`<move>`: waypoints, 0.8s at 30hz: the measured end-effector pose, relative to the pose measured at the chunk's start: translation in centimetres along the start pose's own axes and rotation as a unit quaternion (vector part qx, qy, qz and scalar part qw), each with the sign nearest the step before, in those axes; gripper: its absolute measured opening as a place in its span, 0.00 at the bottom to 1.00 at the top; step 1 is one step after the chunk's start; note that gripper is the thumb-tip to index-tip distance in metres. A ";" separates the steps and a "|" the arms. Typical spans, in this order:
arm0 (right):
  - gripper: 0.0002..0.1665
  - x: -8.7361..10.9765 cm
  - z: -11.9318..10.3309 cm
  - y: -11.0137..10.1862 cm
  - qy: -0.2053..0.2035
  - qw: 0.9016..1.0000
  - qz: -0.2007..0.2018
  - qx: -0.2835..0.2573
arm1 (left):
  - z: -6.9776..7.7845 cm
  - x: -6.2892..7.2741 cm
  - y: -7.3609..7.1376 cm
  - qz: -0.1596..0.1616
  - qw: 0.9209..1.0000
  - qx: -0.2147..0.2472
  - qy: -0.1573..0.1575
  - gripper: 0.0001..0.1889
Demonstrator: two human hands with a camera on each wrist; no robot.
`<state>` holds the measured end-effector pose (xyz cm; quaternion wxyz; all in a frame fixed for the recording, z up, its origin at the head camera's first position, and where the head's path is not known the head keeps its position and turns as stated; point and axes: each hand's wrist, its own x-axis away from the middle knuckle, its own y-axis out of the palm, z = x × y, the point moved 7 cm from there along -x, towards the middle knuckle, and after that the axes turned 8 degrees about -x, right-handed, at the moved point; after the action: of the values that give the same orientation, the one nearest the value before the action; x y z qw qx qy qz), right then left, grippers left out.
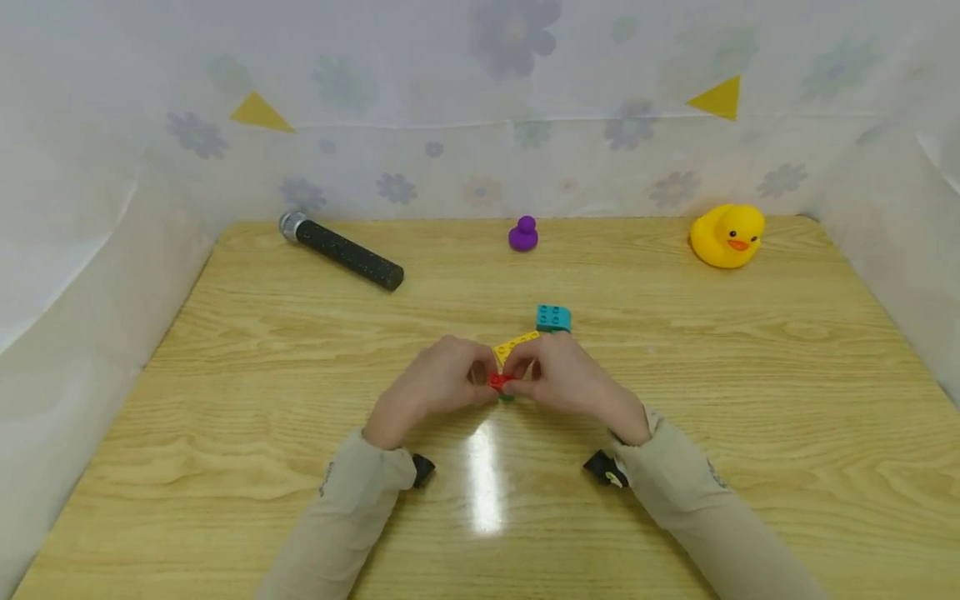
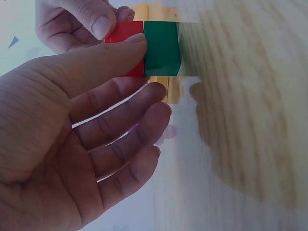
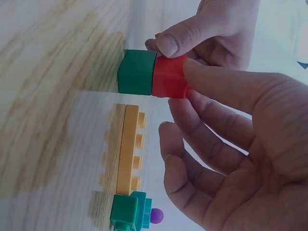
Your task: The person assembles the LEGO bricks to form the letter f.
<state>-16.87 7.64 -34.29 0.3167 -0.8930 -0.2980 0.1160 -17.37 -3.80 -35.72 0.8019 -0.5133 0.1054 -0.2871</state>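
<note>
In the middle of the table, a red toy brick (image 3: pixel 168 76) sits on top of a green toy brick (image 3: pixel 136 72), their faces touching along a straight seam. My left hand (image 1: pixel 438 383) pinches this pair from the left, thumb near the seam. From the other side, my right hand (image 1: pixel 566 375) pinches the red brick between thumb and finger. Just beyond my hands lies a long yellow studded brick (image 3: pixel 128 149), partly hidden in the head view. At its far end are a teal brick (image 1: pixel 553 316) and another green brick (image 3: pixel 124 211).
A black microphone (image 1: pixel 345 254) with a silver head lies at the back left of the wooden table (image 1: pixel 225 400). A small purple duck (image 1: pixel 523 237) stands at the back middle, and a larger yellow duck (image 1: pixel 726 237) at the back right. Flowered cloth (image 1: pixel 450 75) surrounds the back and sides.
</note>
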 end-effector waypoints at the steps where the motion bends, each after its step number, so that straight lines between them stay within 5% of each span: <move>1: 0.05 0.0 0.0 0.0 0.001 1.000 0.000 -0.002 | -0.2 0.0 0.0 -0.004 1.000 -0.003 -0.005 0.05; 7: 0.07 0.1 0.2 0.1 0.020 1.000 -0.020 -0.005 | -0.8 0.0 -0.1 -0.021 0.999 -0.024 -0.032 0.06; 14: 0.07 0.0 0.2 1.4 -0.007 0.993 -0.117 -0.029 | -1.0 0.0 0.0 -0.034 0.999 -0.027 -0.026 0.04; 24: 0.07 0.0 0.9 0.3 -0.016 0.993 -0.115 -0.018 | -0.2 0.3 0.6 -0.091 0.993 0.078 0.015 0.21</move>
<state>-17.05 7.90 -35.21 0.3069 -0.8566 -0.4055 0.0875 -17.02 -3.93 -36.30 0.8083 -0.4521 0.0471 -0.3742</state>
